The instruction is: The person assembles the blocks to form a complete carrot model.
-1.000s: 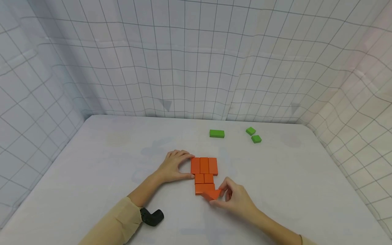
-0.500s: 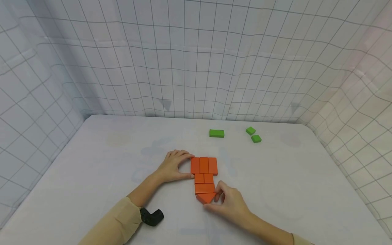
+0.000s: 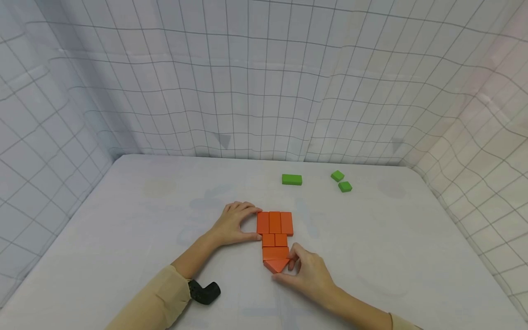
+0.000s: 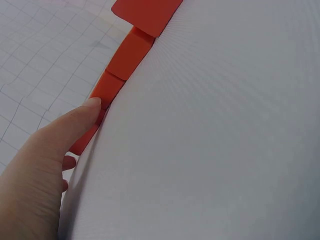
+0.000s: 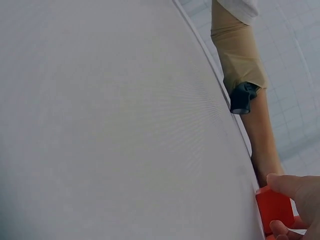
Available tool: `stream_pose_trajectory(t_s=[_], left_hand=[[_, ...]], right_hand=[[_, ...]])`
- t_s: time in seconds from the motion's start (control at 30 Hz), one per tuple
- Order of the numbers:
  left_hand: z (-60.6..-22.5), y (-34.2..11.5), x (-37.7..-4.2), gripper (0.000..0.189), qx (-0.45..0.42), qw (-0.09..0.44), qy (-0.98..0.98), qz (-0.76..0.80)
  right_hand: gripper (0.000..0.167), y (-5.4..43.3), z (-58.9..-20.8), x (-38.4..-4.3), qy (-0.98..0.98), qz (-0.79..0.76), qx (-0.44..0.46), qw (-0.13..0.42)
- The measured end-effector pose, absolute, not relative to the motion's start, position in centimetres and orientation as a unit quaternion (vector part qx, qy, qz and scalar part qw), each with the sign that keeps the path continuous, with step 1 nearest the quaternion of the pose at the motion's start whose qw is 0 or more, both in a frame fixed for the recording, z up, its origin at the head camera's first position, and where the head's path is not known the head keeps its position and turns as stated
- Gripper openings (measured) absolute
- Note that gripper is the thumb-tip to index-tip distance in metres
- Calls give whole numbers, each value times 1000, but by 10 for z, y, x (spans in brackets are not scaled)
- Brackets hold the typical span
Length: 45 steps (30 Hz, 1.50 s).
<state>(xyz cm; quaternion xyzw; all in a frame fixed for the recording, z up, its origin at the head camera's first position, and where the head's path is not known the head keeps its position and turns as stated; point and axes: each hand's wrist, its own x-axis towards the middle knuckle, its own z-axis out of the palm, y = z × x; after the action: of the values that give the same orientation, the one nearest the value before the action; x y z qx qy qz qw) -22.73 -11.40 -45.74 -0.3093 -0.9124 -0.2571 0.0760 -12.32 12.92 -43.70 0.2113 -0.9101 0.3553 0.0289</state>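
Note:
Orange toy blocks lie flat on the white table in the head view. Three upright rectangular blocks (image 3: 275, 223) form the far row, two small square blocks (image 3: 274, 240) sit below, then one crosswise rectangular block (image 3: 275, 253). Against its near side lies a triangular block (image 3: 275, 265), point toward the person. My right hand (image 3: 311, 276) pinches the triangular block between thumb and fingers at its right side. My left hand (image 3: 234, 225) rests along the left edge of the arrangement, thumb and forefinger spread; its thumb touches an orange block (image 4: 104, 91) in the left wrist view.
Toward the back lie a green rectangular block (image 3: 292, 179) and two small green blocks (image 3: 338, 176), the latter pair farther right. A black device (image 3: 205, 292) is at the left wrist by the beige sleeve (image 3: 165, 293). A grid-patterned curtain (image 3: 264, 91) borders the table behind.
My right hand has lowered the tilted triangular block flat and slid it up against the crosswise block, straightening it. The left hand has stayed in place.

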Motion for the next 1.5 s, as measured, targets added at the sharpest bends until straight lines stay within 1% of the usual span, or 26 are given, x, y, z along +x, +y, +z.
stream_pose_trajectory(t_s=[0.23, 0.7, 1.03, 1.2, 1.3, 1.4, 1.5], left_hand=[[-456, -114, -228, 65, -316, 81, -910, -255], [-454, -113, -228, 64, -312, 72, -911, -261], [-458, -113, -229, 66, -314, 78, -911, -256], [-458, -114, -227, 71, -319, 77, -908, -260], [-459, -114, -225, 72, -331, 93, -900, -267], [-459, -114, -222, 65, -346, 123, -887, -280], [-460, -113, -215, 56, -359, 150, -874, -290]], right_hand=[[44, 129, -438, -124, -911, 347, 216, 49], [45, 128, -440, -125, -909, 328, 238, 100], [45, 129, -441, -125, -914, 325, 227, 88], [48, 130, -442, -126, -917, 320, 226, 73], [48, 133, -440, -129, -916, 333, 214, 67], [43, 138, -435, -136, -908, 363, 197, 72], [36, 145, -426, -151, -895, 394, 190, 86]])
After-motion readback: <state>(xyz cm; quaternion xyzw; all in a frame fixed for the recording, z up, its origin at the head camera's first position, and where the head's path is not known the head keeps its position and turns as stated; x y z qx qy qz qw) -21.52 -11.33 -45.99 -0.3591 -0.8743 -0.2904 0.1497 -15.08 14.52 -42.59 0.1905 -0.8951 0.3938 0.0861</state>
